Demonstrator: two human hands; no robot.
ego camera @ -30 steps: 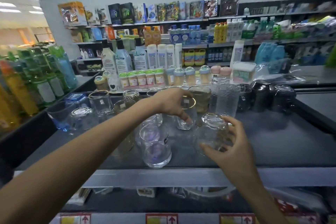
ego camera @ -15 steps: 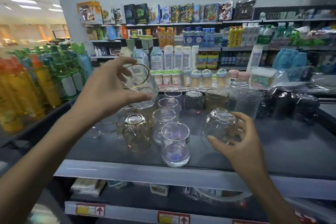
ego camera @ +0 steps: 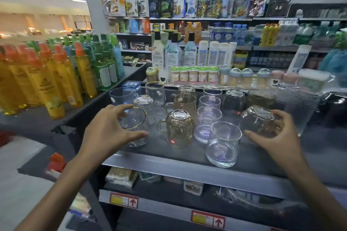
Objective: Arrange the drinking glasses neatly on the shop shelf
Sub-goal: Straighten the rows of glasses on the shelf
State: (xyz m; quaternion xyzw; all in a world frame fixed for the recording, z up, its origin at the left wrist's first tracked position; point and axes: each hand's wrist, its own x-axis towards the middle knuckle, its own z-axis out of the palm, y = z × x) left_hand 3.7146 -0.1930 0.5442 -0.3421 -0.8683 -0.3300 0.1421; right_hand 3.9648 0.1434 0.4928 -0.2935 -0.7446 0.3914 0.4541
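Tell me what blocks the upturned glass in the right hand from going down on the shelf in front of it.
Nothing visible. The right hand holds the upturned glass tilted over bare shelf. The nearest things are beside it: a clear tumbler on its left and a textured tall glass on its right.

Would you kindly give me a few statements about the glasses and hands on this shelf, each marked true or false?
1. The left hand grips a gold-rimmed glass. True.
2. The right hand is empty. False: it holds a clear glass, tilted, its base facing up.
3. The amber mug stands upside down on the shelf. True.
4. The tumbler nearest the shelf's front edge is upside down. False: it stands with its mouth up.
5. The yellow bottles stand to the right of the glasses. False: they are on the left.
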